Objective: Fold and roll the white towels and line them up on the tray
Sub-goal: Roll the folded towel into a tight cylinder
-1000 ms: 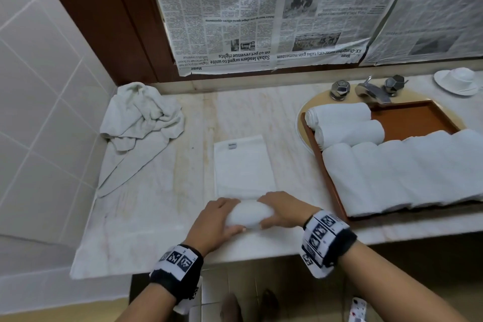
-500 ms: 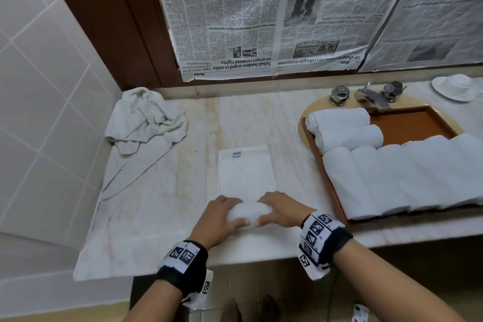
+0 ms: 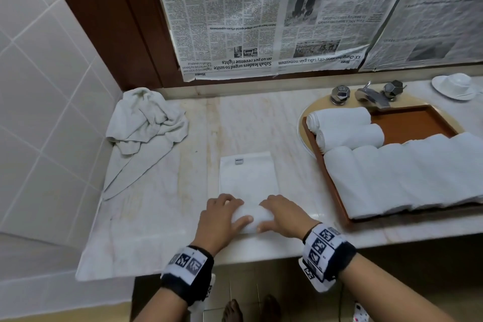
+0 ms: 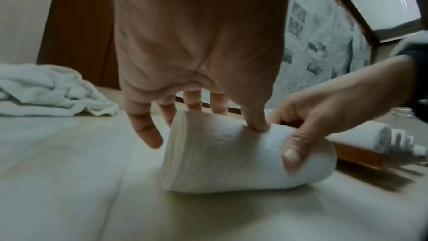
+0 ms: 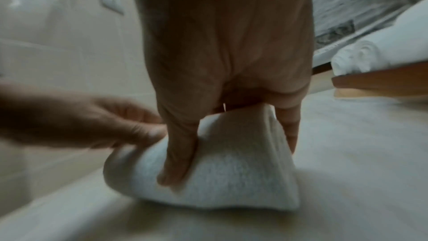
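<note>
A: Position of the towel [image 3: 249,185] to be noted. It is laid on the tabletop [image 3: 162,217] directly ahead of the body, its near end wound into a roll under both hands, its flat remainder stretched away toward the wall.

B: Hands?

A: The left hand [image 3: 220,219] is curled over the roll's left end, thumb pressed into the top, as seen in the left wrist view [image 4: 203,65]. The right hand [image 3: 283,217] is curled over the right end, thumb dug into the pile in the right wrist view [image 5: 222,72]. Both are clamped on the roll, side by side, thumbs nearly met.

B: Axis?

A: The roll's long axis is set left to right, across the body. The unrolled strip runs forward, so the roll is judged to be driven straight away from the hands. Neither hand is placed nearer; the load is shared evenly.

B: Destination?

A: The tray [image 3: 407,123] lies to the right, nearer the right hand, with rolled towels [image 3: 407,178] already lined on it. A crumpled towel [image 3: 142,125] is left at far left.
</note>
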A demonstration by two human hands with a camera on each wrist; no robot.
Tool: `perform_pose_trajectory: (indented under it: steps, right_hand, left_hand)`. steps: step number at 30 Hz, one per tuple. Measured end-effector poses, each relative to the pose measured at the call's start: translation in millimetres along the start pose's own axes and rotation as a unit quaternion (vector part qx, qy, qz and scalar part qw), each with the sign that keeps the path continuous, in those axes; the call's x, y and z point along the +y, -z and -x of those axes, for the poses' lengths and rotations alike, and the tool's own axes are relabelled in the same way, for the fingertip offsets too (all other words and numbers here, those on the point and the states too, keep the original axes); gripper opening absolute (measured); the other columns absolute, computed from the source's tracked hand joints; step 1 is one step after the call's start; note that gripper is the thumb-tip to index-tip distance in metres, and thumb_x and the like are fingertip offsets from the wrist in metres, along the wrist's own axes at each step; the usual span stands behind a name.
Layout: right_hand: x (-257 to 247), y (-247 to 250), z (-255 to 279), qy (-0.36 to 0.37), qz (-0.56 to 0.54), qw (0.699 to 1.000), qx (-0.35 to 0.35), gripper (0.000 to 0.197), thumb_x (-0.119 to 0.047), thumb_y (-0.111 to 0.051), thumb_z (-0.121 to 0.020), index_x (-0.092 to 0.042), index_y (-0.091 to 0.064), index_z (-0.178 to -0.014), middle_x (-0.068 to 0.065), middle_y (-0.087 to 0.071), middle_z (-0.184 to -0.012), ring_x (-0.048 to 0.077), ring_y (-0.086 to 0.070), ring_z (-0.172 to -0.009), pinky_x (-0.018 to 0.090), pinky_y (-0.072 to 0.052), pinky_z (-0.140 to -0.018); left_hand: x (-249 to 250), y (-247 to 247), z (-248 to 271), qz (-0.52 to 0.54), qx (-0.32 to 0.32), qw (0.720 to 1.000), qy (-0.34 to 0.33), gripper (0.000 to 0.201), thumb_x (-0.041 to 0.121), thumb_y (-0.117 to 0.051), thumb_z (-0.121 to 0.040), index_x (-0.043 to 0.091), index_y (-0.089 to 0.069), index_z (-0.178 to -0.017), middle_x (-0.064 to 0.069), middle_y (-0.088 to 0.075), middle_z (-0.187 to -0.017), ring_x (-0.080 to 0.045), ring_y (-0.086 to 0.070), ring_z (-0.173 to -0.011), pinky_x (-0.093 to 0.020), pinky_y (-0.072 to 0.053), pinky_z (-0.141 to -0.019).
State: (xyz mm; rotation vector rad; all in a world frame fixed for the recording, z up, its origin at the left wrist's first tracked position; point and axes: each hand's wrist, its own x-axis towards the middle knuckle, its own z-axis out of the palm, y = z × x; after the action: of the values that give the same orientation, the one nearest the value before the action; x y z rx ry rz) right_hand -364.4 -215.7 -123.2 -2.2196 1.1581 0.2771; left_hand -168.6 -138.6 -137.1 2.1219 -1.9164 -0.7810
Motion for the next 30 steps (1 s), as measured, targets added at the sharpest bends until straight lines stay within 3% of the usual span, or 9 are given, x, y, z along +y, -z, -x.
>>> perform_pose_trajectory:
  steps: [6, 9, 11, 14, 18, 21, 25, 27, 30]
  right_hand:
    - [3.4, 13.4, -5.0, 0.0, -0.115, 0.992, -0.047, 0.045, -0.058, -0.07, -0.082, -0.02, -0.062, -0.105, -0.005, -0.062, -0.105, 0.016, -0.055, -0.099, 0.021, -0.039, -0.076]
    - [1.2, 0.1, 4.6, -0.012, -0.019, 0.999, 0.028, 0.072, -0.076, -0.041, -0.086, -0.021, -0.054, -0.129, -0.001, -0.057, -0.124, 0.022, -0.053, -0.114, 0.033, -0.04, -0.092]
    - [-2.3, -16.4, 11.1, -0.006, 0.104, 0.987, 0.124, 0.083, -0.078, -0.022, -0.085, -0.018, -0.051, -0.133, 0.001, -0.056, -0.125, 0.025, -0.054, -0.112, 0.039, -0.043, -0.092]
    - [-2.6, -31.3, 14.9, 0.029, 0.144, 0.974, 0.174, 0.073, -0.064, -0.045, -0.084, -0.012, -0.051, -0.134, 0.007, -0.057, -0.124, 0.029, -0.058, -0.11, 0.041, -0.051, -0.087]
    - [4.0, -15.9, 2.4, 0.019, 0.112, 0.988, 0.1, 0.068, -0.049, -0.062, -0.088, -0.02, -0.038, -0.144, 0.002, -0.046, -0.138, 0.024, -0.044, -0.124, 0.036, -0.039, -0.099]
    - [2.8, 4.1, -9.8, 0.001, 0.05, 0.998, 0.038, 0.06, -0.045, -0.067, -0.087, -0.019, -0.047, -0.137, 0.002, -0.049, -0.13, 0.023, -0.044, -0.122, 0.036, -0.04, -0.097]
    - [4.6, 23.1, -15.6, -0.009, -0.02, 0.998, -0.062, 0.055, -0.041, -0.075, -0.082, -0.017, -0.057, -0.128, 0.004, -0.055, -0.125, 0.025, -0.051, -0.117, 0.034, -0.041, -0.095]
    - [9.6, 20.1, -7.6, -0.007, -0.071, 0.997, -0.033, 0.064, -0.045, -0.074, -0.083, -0.02, -0.052, -0.137, 0.001, -0.052, -0.136, 0.023, -0.049, -0.124, 0.032, -0.038, -0.1]
    - [16.4, -3.9, 12.8, 0.047, -0.01, 0.99, 0.135, 0.074, -0.053, -0.068, -0.084, -0.019, -0.043, -0.144, 0.0, -0.046, -0.143, 0.02, -0.046, -0.128, 0.031, -0.037, -0.107]
  left_hand:
    - [-9.8, -11.2, 9.2, 0.065, -0.005, 0.998, -0.004, 0.08, 0.065, -0.066, -0.079, 0.032, -0.04, -0.148, 0.007, -0.042, -0.146, -0.017, -0.036, -0.132, -0.031, -0.037, -0.106]
    - [-13.7, 0.3, -6.5, 0.073, -0.06, 0.995, -0.016, 0.082, 0.074, -0.064, -0.07, 0.031, -0.051, -0.139, 0.002, -0.054, -0.133, -0.019, -0.049, -0.121, -0.03, -0.039, -0.099]
    - [-13.6, 9.7, -17.8, 0.083, -0.094, 0.992, -0.031, 0.071, 0.064, -0.073, -0.075, 0.028, -0.058, -0.134, 0.001, -0.059, -0.129, -0.017, -0.054, -0.116, -0.026, -0.038, -0.092]
    - [-16.1, 16.3, -28.1, 0.118, -0.126, 0.985, -0.028, 0.063, 0.058, -0.075, -0.078, 0.03, -0.06, -0.132, 0.006, -0.061, -0.13, -0.014, -0.055, -0.117, -0.024, -0.037, -0.09]
    - [-16.8, 4.1, -18.9, 0.118, -0.064, 0.991, 0.006, 0.076, 0.067, -0.069, -0.078, 0.033, -0.048, -0.142, 0.007, -0.047, -0.141, -0.019, -0.044, -0.13, -0.032, -0.039, -0.101]
    - [-13.9, -7.5, -0.3, -0.026, 0.028, 0.999, -0.022, 0.081, 0.07, -0.059, -0.082, 0.039, -0.03, -0.151, 0.013, -0.029, -0.151, -0.019, -0.028, -0.136, -0.041, -0.038, -0.104]
    - [-18.6, -6.6, -1.5, 0.042, -0.001, 0.998, -0.038, 0.076, 0.074, -0.055, -0.079, 0.043, -0.04, -0.146, 0.013, -0.044, -0.14, -0.015, -0.04, -0.127, -0.038, -0.04, -0.103]
    - [-22.1, 2.0, -13.0, 0.084, -0.046, 0.995, -0.035, 0.074, 0.074, -0.061, -0.074, 0.041, -0.048, -0.14, 0.009, -0.051, -0.132, -0.014, -0.046, -0.122, -0.034, -0.04, -0.1]
    - [-18.8, 18.5, -27.8, 0.13, -0.097, 0.987, -0.021, 0.062, 0.058, -0.075, -0.078, 0.036, -0.057, -0.133, 0.007, -0.058, -0.126, -0.013, -0.052, -0.117, -0.024, -0.037, -0.092]
